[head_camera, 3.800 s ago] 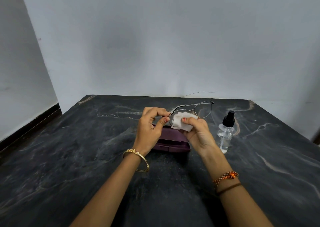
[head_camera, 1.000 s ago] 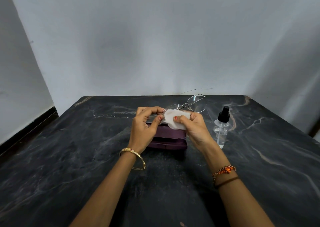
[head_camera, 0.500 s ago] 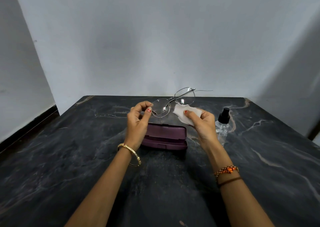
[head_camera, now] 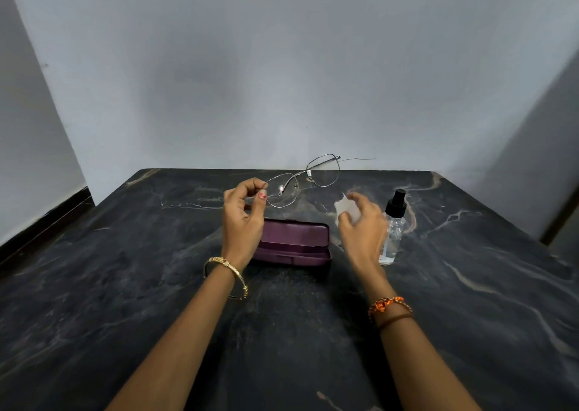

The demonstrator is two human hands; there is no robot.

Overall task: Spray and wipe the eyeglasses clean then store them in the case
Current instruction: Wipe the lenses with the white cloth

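The left hand (head_camera: 242, 214) is pinching the eyeglasses (head_camera: 305, 178) by the outer rim of one lens, holding them up above the closed purple case (head_camera: 294, 241), which is lying between the two hands. The right hand (head_camera: 360, 225) is gripping a white cloth (head_camera: 346, 208), just beside the spray bottle (head_camera: 393, 225) on its right. Compared with half a second ago, the cloth is sitting farther from the lenses and the right hand is lower. The dark marbled tabletop (head_camera: 125, 285) is butting against a pale grey wall (head_camera: 282, 66).
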